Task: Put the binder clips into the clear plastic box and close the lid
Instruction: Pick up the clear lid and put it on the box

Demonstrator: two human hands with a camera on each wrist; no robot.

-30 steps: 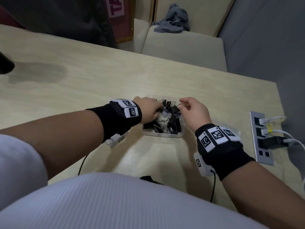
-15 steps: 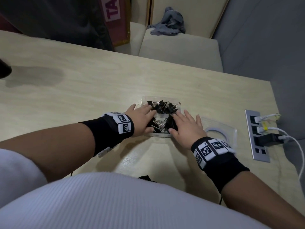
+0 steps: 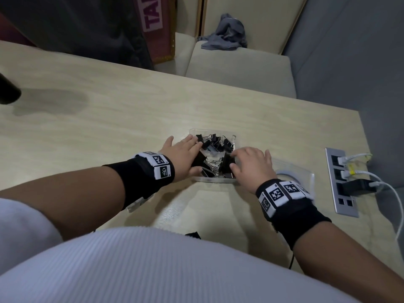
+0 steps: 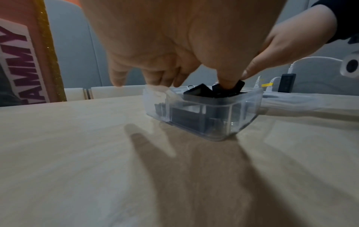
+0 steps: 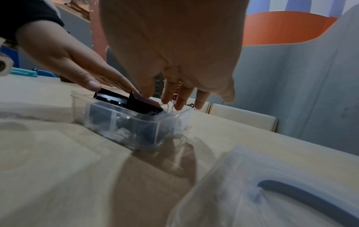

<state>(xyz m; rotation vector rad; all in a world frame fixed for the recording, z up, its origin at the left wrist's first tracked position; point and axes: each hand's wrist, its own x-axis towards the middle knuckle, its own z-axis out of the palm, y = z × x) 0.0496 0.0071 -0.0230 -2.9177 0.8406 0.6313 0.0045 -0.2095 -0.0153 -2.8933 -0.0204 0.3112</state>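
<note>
A clear plastic box [image 3: 215,180] stands on the pale wooden table, heaped with black binder clips [image 3: 215,143] that rise above its rim. My left hand [image 3: 192,154] lies over the box's left side, fingers straight and pressing on the clips. In the left wrist view its thumb [image 4: 227,83] pushes down on a clip [image 4: 198,92] in the box [image 4: 204,122]. My right hand [image 3: 237,159] presses the clips on the right side, holding nothing. In the right wrist view its fingertips [image 5: 180,106] touch the clips [image 5: 143,102]. The clear lid [image 3: 303,176] [image 5: 272,192] lies flat, just right of the box.
A metal socket strip [image 3: 341,182] with white cables and a black plug is set into the table at the right. A dark object [image 3: 8,92] juts in at the left edge. Beyond the far table edge stands a beige seat with a grey cloth [image 3: 227,33].
One second ago both hands handled clips with curled fingers above the box. They have since flattened and lowered onto the heap, and now keep pressing there.
</note>
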